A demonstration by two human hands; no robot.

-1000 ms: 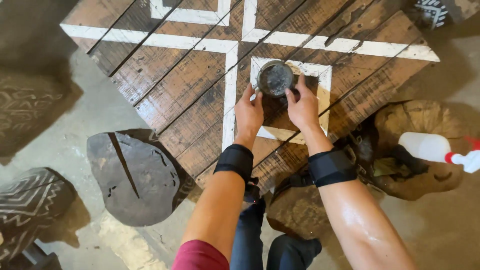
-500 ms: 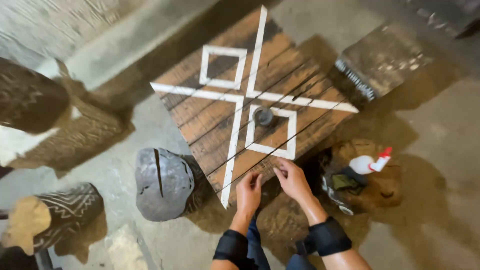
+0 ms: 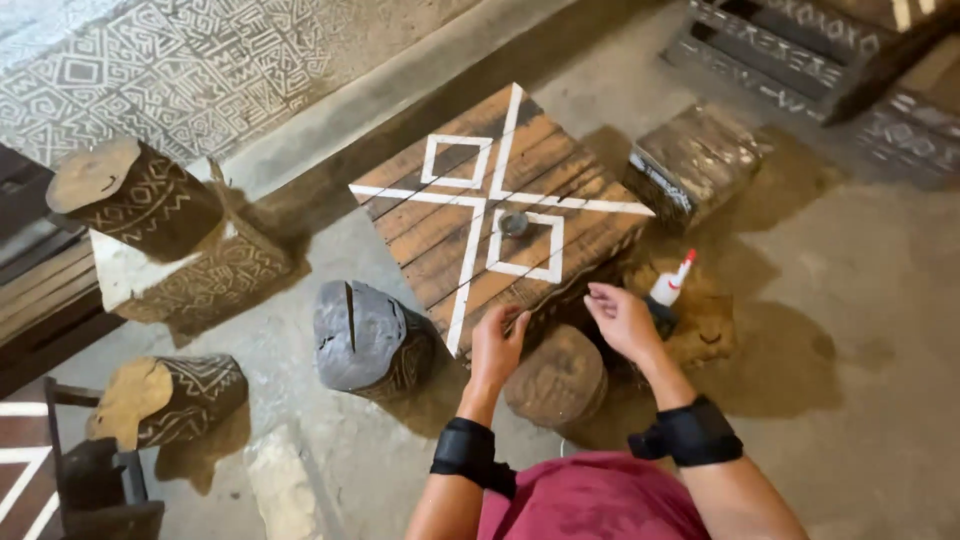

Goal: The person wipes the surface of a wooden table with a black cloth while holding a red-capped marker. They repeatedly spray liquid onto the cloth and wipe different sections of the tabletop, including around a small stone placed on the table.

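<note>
A small round grey dish [image 3: 514,223] sits inside a white painted square on a low wooden plank table [image 3: 430,225]. My left hand [image 3: 497,345] hovers at the table's near corner, fingers loosely curled, holding nothing. My right hand [image 3: 622,320] hangs beside it, fingers apart and empty, just in front of a white spray bottle with a red nozzle [image 3: 671,281]. Both wrists wear black bands. The dish lies well beyond both hands.
Carved log stools stand around the table: a grey split one [image 3: 365,335], a brown one [image 3: 556,376] below my hands, a patterned one [image 3: 170,400] and another [image 3: 130,195] at left. A dark wooden block [image 3: 695,160] sits to the right. The floor is concrete.
Both hands let go of the grey dish and drew back off the table. The view rose and pulled away, so the whole table and surrounding stools now show.
</note>
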